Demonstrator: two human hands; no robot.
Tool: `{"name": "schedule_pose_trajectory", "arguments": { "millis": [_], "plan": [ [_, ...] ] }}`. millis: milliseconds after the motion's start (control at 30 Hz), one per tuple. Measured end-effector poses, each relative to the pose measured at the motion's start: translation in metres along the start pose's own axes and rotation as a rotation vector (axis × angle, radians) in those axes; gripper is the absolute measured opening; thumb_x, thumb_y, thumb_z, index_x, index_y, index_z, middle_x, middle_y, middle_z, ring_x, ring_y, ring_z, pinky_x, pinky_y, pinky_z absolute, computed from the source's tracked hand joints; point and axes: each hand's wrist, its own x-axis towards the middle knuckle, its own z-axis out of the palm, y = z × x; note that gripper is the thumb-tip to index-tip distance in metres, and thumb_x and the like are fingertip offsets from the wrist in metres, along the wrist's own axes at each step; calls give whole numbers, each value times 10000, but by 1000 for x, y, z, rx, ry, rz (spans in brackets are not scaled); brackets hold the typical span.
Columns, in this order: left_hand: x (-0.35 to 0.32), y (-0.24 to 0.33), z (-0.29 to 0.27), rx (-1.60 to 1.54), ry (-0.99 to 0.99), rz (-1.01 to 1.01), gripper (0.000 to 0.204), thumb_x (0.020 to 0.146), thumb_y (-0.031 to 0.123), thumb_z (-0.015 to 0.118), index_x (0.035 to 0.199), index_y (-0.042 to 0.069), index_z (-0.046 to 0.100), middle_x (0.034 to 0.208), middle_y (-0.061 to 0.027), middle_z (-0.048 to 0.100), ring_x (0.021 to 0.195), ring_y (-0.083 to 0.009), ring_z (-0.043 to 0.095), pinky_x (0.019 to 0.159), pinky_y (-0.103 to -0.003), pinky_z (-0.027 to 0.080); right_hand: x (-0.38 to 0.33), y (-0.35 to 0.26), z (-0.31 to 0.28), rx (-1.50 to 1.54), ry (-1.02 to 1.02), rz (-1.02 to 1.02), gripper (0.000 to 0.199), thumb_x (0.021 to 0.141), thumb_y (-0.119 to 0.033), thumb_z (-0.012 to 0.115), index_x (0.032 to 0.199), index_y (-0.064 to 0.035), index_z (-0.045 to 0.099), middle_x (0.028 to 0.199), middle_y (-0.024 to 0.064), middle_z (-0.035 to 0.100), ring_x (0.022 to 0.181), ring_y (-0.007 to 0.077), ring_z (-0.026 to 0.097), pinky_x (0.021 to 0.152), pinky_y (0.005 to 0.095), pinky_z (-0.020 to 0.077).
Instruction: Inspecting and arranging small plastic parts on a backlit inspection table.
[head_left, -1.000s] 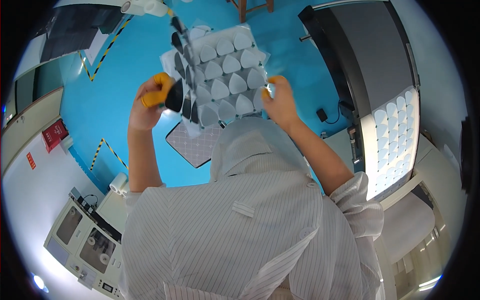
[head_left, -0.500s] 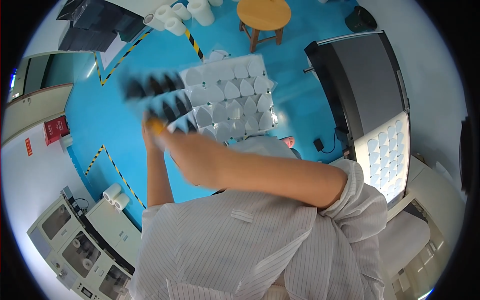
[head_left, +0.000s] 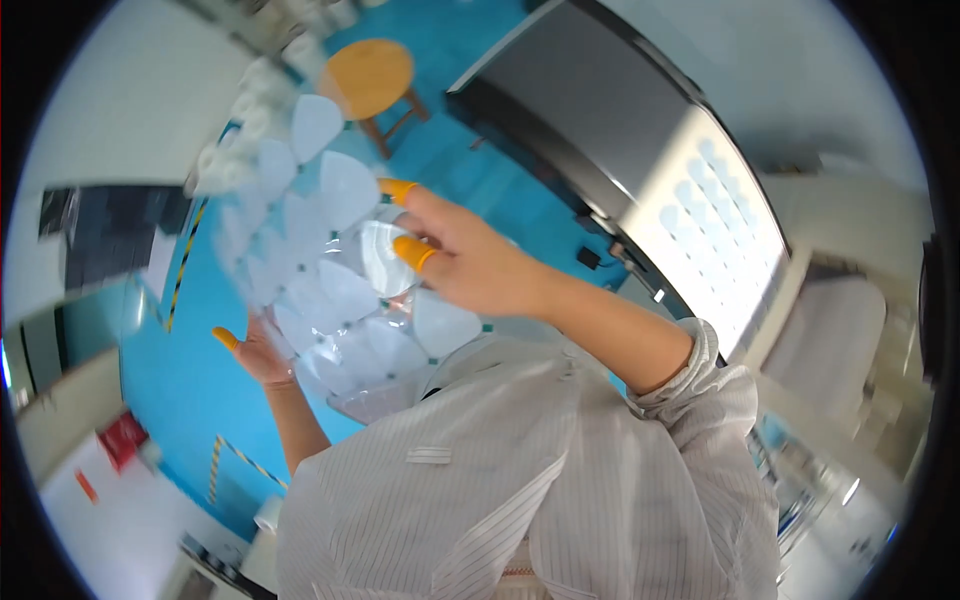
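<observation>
We hold a clear blister tray [head_left: 330, 290] with 2 hands.
Right hand [head_left: 470, 265] pinches its top edge; left hand [head_left: 262, 352] spreads open beneath.

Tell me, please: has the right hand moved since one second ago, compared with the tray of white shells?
Yes. The right hand was at the right edge of the clear tray before; now it lies across the tray's middle, further toward the person's left.

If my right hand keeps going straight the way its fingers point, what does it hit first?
The right hand points left, and its orange-capped fingertips already seem to meet the clear plastic tray of white pockets. Going on, it would press into that tray first, though blur makes depth uncertain.
</observation>
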Motion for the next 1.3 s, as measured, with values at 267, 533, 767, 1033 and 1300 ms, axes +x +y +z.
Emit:
{"name": "schedule_pose_trajectory", "arguments": {
  "millis": [267, 533, 767, 1033, 1300],
  "plan": [
    [190, -90, 151, 954, -248, 9, 424, 960, 89, 411, 1378, 29, 365, 1254, -114, 530, 942, -176, 579, 804, -295, 489, -124, 38, -155, 171, 758, 111, 416, 912, -18, 484, 1318, -39, 394, 908, 65, 620, 787, 207, 681, 593, 228, 528],
    [319, -277, 265, 1605, -462, -162, 338, 951, 145, 492, 1247, -13, 460, 987, -76, 668, 759, -75, 560, 667, -196, 445, -162, 145, -286, 238, 1304, 142, 181, 821, -9, 522, 973, 84, 550, 813, 113, 611, 600, 150, 609, 544, 257, 518],
    [386, -353, 256, 1563, -516, -65, 276, 913, 151, 572, 1117, -31, 529, 926, -85, 679, 779, -82, 576, 679, -204, 449, -159, 194, -367, 10, 1373, 213, 163, 803, -13, 522, 908, 75, 611, 735, 108, 628, 569, 133, 586, 502, 249, 492],
    [410, -378, 230, 1599, -509, 76, 241, 850, 131, 630, 1042, -12, 598, 909, -96, 675, 789, -143, 622, 692, -264, 477, -158, 222, -394, -230, 1331, 254, 170, 795, -38, 618, 925, 69, 641, 752, 69, 631, 630, 94, 567, 559, 212, 450],
    [404, -391, 230, 1680, -598, 133, 164, 839, 152, 635, 856, 4, 566, 636, -28, 499, 578, -105, 473, 529, -272, 393, -159, 222, -391, -316, 1364, 340, 247, 748, -144, 654, 891, 58, 660, 746, 138, 670, 646, 175, 616, 612, 289, 482]
  ]
}}
